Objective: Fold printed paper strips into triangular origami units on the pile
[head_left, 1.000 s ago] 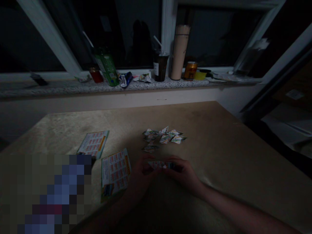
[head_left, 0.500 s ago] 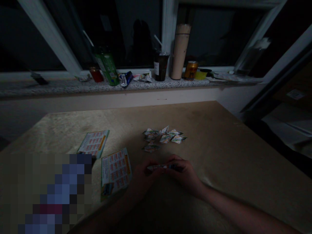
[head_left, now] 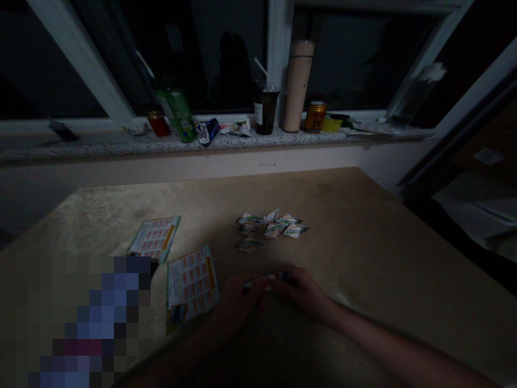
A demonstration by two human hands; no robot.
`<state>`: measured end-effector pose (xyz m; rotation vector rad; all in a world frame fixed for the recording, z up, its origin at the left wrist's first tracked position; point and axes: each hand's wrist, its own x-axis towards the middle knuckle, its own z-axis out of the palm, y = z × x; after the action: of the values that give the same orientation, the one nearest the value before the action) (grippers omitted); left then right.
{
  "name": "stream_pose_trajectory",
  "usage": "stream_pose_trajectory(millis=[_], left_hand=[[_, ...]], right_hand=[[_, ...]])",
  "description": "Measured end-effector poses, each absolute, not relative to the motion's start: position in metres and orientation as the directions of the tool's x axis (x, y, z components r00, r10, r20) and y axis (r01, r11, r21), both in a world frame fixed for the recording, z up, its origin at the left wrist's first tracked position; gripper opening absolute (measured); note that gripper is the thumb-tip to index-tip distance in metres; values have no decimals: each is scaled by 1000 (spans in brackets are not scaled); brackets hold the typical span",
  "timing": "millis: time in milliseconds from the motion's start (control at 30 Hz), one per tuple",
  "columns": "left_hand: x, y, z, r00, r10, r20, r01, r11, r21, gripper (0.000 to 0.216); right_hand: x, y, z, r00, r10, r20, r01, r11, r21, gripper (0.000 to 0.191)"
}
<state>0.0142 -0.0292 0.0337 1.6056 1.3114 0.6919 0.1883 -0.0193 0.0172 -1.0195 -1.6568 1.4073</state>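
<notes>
A narrow folded piece of white, colour-printed paper (head_left: 278,276) is being held between the fingertips of both hands; whether the pale tan tabletop (head_left: 343,215) is being touched cannot be told. A crease seems to be being worked. It is probably best served when the edges are being kept level and the fold is being pressed evenly outward from the thumbs, without the paper being tugged. As the work is being shadowed by the hands, alignment is best checked by feel.

The left end is being pinched by the bare left hand (head_left: 238,296), the right end by the bare right hand (head_left: 309,293). On each, thumb and fingers are being parted only by the paper, and the thumb tips are nearly meeting.

Beside the left fingers, a flat, red-and-white printed rectangular card (head_left: 191,285) is lying. Beyond the fingertips, a cluster of small, pointed, white-and-green folded pieces (head_left: 296,230) is resting; well beyond, a green bottle (head_left: 177,113) is standing.
</notes>
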Motion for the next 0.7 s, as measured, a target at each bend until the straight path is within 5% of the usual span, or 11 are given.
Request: stream_pose_trajectory(millis=[167,700], left_hand=[[13,-29,31,309,939,-151,389,20,921,36],[13,-31,31,362,924,-127,371,-17,929,34]], right_hand=[[187,-23,27,-558,829,20,59,63,-996,38],[186,-28,23,-505,860,77,47,116,-992,29]])
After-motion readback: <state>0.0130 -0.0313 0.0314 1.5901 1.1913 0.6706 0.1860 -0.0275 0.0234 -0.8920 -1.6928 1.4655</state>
